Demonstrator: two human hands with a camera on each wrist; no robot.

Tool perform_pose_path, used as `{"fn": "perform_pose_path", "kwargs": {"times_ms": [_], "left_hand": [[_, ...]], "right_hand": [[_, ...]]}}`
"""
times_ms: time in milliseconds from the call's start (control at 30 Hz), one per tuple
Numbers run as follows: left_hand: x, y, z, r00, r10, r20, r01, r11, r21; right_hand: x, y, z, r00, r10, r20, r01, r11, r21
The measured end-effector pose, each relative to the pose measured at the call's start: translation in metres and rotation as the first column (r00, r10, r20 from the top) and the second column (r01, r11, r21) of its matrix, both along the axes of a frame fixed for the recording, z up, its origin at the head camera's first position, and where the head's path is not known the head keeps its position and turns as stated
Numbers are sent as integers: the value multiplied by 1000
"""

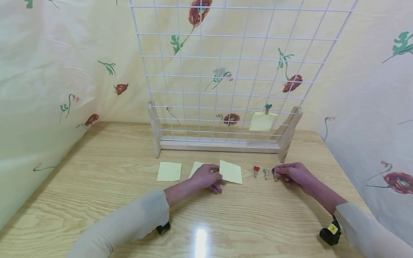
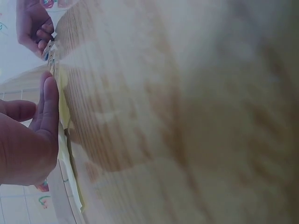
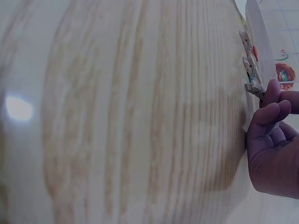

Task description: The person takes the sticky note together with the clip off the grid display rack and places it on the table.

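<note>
My left hand (image 1: 206,176) pinches the left edge of a pale yellow sticky note (image 1: 231,172), which sits tilted just above or on the table. Part of another yellow note (image 1: 195,168) shows behind that hand. A third note (image 1: 169,171) lies flat farther left. My right hand (image 1: 295,175) pinches a small wooden clothespin (image 1: 275,175) with a dark blue top. Beside it lie two more clothespins, one with a red heart (image 1: 256,169) and one with a teal top (image 1: 266,173). In the right wrist view, thumb and fingertip meet at the nearest clothespin (image 3: 254,89).
A white wire grid (image 1: 222,76) stands in a wooden base (image 1: 219,146) at the back of the table. A clothespin with a green heart (image 1: 267,107) holds a yellow note (image 1: 262,122) on its lower right. Flowered cloth (image 1: 48,107) hangs around the table.
</note>
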State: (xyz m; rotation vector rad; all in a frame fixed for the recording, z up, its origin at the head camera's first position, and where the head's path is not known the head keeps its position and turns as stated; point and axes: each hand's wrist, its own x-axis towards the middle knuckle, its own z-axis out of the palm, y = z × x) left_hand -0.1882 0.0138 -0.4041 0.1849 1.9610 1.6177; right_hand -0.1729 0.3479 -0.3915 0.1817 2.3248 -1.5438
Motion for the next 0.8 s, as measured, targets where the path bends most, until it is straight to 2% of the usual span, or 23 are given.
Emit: {"fn": "perform_pose_path", "kwargs": {"times_ms": [433,800], "left_hand": [[3,0,1,1000,-30,-1,30,999,-18],[6,-3,3,999,-31,-29,30,999,-37]], "right_hand": [[-2,0,-5,998,2,-59,2,997,76],[-1,1,-7,998,-3,-62,8,997,82]]}}
